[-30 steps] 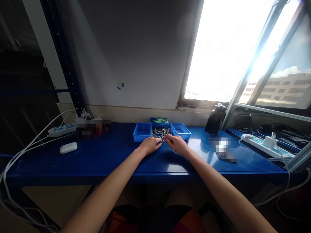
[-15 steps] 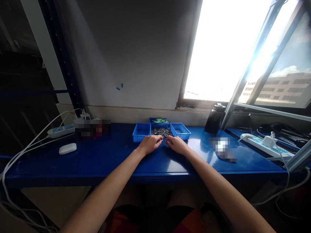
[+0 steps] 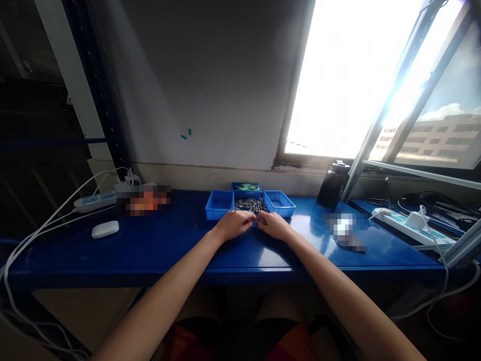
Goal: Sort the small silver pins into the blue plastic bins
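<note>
I've got the grey wall [image 3: 210,90] rising behind the pile of slim metal pieces [image 3: 250,204], and below it the blue counter [image 3: 150,255] carrying that pile. The bright window [image 3: 338,75] sits behind the pile and to its right. One long white power strip [image 3: 415,226] lies well to the right of the pile, and a dark bottle [image 3: 332,185] stands upright on that same side, nearer to it. Now the blue bins: the left bin [image 3: 218,215] just left of the pile, the right bin [image 3: 282,212] just right, the rear bin [image 3: 245,194] just behind, green wrapping [image 3: 246,186] inside. And here's my left hand [image 3: 235,224], in front of the pile and slightly left, my right hand [image 3: 275,225] in front and slightly right. Fingers bent on both, tips drawn narrow and nearly meeting; whether they're pinching anything, I can't tell, it's too small. A white case [image 3: 105,229] rests well left of the pile. Smallest of all, the metal pieces themselves, crisscrossed in a loose heap.
</note>
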`<state>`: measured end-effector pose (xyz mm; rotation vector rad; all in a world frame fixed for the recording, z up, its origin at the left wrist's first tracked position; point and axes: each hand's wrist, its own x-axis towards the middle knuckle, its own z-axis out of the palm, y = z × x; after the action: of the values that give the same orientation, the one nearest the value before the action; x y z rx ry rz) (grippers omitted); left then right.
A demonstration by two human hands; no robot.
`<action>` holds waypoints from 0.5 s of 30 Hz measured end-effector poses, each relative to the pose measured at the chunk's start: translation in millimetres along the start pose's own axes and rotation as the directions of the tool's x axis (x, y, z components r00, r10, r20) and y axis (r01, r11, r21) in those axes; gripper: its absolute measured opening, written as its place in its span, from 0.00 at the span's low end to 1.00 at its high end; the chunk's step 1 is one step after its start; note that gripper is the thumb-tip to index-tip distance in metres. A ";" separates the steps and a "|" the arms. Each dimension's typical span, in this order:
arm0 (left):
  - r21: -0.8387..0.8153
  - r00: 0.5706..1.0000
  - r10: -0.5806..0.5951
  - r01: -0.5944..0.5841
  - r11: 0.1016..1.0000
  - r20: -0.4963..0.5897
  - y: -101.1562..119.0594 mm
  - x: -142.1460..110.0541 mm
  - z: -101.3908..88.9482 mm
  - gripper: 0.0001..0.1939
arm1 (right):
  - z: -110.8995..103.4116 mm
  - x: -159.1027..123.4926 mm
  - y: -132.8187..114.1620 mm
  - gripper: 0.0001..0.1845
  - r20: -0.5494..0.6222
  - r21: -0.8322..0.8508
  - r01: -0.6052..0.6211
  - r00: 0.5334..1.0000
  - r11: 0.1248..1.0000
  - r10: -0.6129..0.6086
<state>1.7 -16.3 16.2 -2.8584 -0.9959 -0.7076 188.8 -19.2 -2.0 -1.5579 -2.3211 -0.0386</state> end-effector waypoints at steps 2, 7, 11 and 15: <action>0.019 1.000 -0.018 0.018 1.000 -0.002 -0.9 0.7 0.8 0.12 | -1.3 0.0 -0.2 0.09 -0.002 0.007 -0.001 1.000 1.000 0.001; 0.098 0.987 -0.164 0.162 0.982 0.005 -6.5 2.1 4.8 0.15 | -4.9 -0.2 0.2 0.10 -0.036 0.000 -0.037 0.999 0.999 0.037; 0.132 0.971 -0.233 0.224 0.966 0.056 -10.9 1.6 7.5 0.15 | -4.4 -0.2 1.6 0.13 -0.060 -0.008 -0.037 0.998 0.999 0.037; 0.131 0.971 -0.230 0.219 0.967 0.071 -11.9 0.6 8.0 0.16 | -3.0 -0.4 2.0 0.14 -0.070 0.017 0.023 0.997 1.000 -0.022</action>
<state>-1.7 -5.1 8.0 -2.7181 -1.3420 -0.5187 191.5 -19.4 0.3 -1.4977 -2.2792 -0.0769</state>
